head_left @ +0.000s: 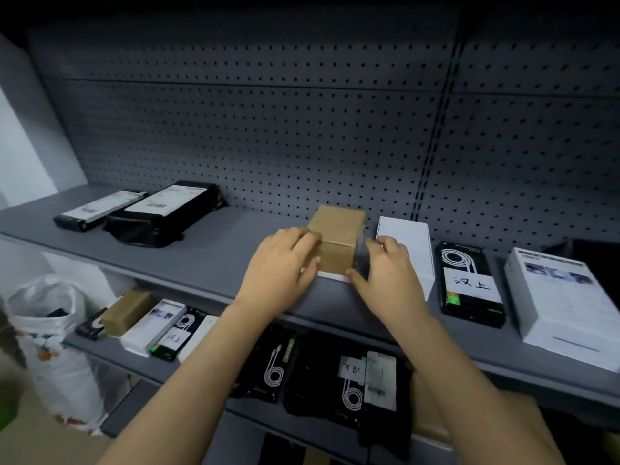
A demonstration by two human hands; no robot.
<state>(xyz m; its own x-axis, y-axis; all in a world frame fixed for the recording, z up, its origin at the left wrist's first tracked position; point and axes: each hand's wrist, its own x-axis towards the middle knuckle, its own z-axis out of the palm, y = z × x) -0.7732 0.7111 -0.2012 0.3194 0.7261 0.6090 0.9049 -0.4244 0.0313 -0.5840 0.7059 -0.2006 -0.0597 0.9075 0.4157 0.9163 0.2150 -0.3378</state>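
As left hand [285, 263] and right hand [391, 273] clasp brown box [337, 229], white box [407, 239] flanks it.

Grey pegboard back panel [268, 129], with a slotted upright [436, 139] right of centre. A grey metal shelf [201, 256] runs across in front, a second shelf [141, 367] sits below it, and a darker one [134, 407] lower still. White wall [20, 146] at left. White plastic sack [57, 357] stands lower left on a blurred tan floor [40, 444]. Light is dim and the corners are dark.
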